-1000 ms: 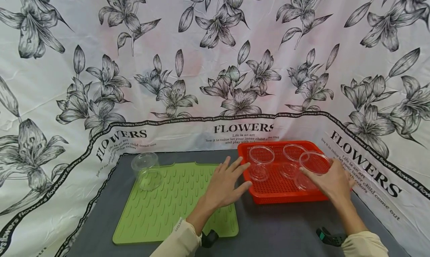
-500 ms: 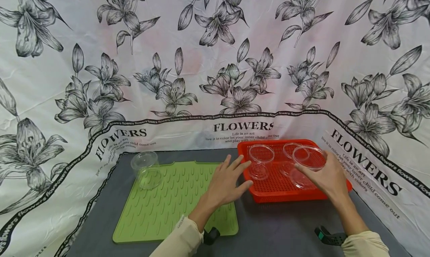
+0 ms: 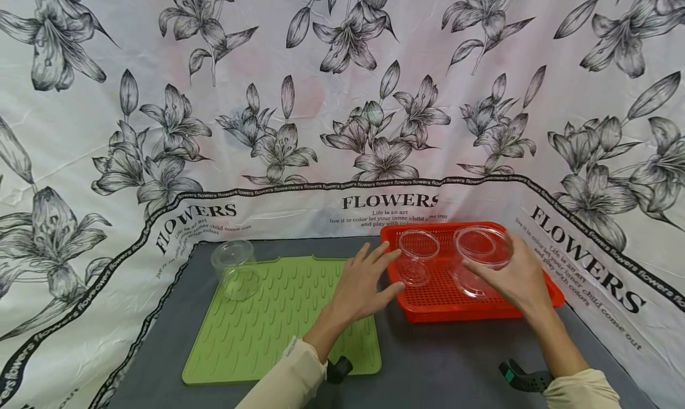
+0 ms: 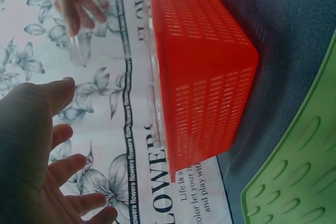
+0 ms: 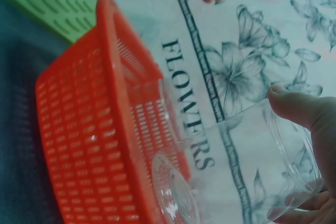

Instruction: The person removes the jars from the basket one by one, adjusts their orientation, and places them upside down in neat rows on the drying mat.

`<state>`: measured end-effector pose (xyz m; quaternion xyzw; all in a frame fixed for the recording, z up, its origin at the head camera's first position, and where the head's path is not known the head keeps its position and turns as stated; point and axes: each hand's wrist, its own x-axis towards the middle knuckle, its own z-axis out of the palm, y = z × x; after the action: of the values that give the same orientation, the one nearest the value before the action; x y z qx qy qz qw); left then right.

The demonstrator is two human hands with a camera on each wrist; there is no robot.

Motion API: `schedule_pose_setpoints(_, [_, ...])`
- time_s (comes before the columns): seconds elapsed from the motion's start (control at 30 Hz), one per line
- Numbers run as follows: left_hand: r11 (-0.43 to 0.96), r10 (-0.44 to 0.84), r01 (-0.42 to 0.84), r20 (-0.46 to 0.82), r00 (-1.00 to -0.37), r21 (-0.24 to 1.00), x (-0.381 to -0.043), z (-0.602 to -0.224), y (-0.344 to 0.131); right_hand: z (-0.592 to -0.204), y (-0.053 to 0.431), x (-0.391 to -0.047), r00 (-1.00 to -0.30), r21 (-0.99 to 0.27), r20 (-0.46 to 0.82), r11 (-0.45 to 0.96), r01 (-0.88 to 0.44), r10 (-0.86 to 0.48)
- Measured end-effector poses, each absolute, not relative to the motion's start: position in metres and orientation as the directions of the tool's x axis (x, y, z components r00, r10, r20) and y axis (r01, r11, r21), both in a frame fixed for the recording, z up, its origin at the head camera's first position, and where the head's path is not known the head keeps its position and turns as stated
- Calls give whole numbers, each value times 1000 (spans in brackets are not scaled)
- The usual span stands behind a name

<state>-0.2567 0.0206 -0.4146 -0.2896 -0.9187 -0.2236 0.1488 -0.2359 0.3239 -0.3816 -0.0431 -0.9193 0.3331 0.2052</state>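
Note:
My right hand grips a clear plastic cup near its rim, thumb on the near side and fingers on the far side. This cup is over the red basket, its base at the basket's rim in the right wrist view. Another clear cup stands in the left part of the basket. A further one in the basket is overlapped by the held cup in the head view. My left hand hovers with spread fingers by the basket's left side, holding nothing; the left wrist view also shows its fingers apart.
A ridged green mat lies left of the basket on the grey table. At the mat's back left corner stands one clear cup. A flower-printed cloth hangs behind and along the sides.
My right hand has moved the held cup leftward over the basket, so it now overlaps the cup behind it. The left hand stays nearly in place.

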Motion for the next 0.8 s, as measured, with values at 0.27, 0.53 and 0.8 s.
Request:
schedule_pose_setpoints(0.27, [728,470,612,424,-774,310,-258,-411,20,-366,310,-228,-911,-629,383,766,-135,155])
schedule_pose_setpoints(0.53, [714,471,622,436,-767,322,-257,-406,21,-350,292,-218,-914,-632,397,748,-202,88])
schedule_pose_setpoints(0.8, [694,478,633,438,-761,342,-250,-394,23,-341,275,-209,-923,-648,384,717,-255,19])
